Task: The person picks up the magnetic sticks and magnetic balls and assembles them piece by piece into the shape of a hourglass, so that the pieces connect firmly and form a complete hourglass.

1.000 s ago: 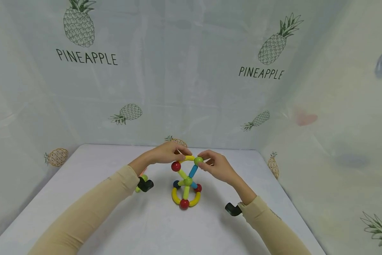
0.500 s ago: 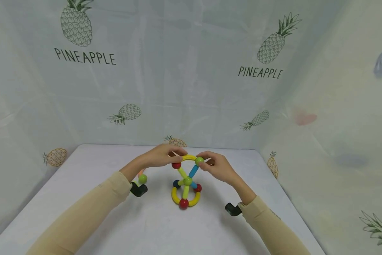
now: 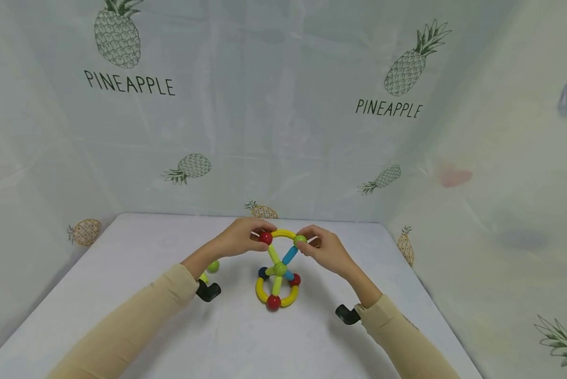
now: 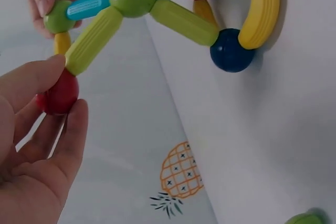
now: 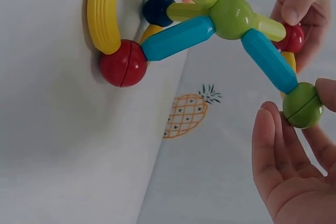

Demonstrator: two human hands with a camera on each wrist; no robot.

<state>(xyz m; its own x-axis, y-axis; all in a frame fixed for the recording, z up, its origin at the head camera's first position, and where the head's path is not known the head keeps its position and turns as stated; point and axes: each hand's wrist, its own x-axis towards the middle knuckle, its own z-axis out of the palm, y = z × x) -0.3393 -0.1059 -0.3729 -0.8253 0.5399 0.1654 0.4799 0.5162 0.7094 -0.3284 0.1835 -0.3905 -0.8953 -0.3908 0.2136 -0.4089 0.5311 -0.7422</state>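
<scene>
A magnetic stick-and-ball model stands on the white table, its middle a green ball [image 3: 280, 269]. Light green and blue sticks [image 5: 177, 39] branch from that ball. The base is a ring of yellow curved sticks [image 4: 261, 9] with red and dark blue balls. My left hand [image 3: 242, 236] pinches the upper red ball [image 4: 62, 93] between thumb and fingers. Opposite it, my right hand [image 3: 330, 248] holds the upper green ball [image 5: 303, 105] by thumb and fingertips. A yellow curved stick [image 3: 283, 233] spans between these two balls at the top.
A loose green ball [image 3: 213, 266] and a light green piece [image 3: 203, 277] lie left of the model, partly behind my left wrist. Black wrist cameras [image 3: 347, 315] stick out below both wrists. A pineapple-print curtain [image 3: 283, 131] hangs behind the table's back edge.
My left hand has gone from the yellow curved stick to the upper red ball, which has shifted up and slightly right. My right hand stays on the green ball, moved slightly right.
</scene>
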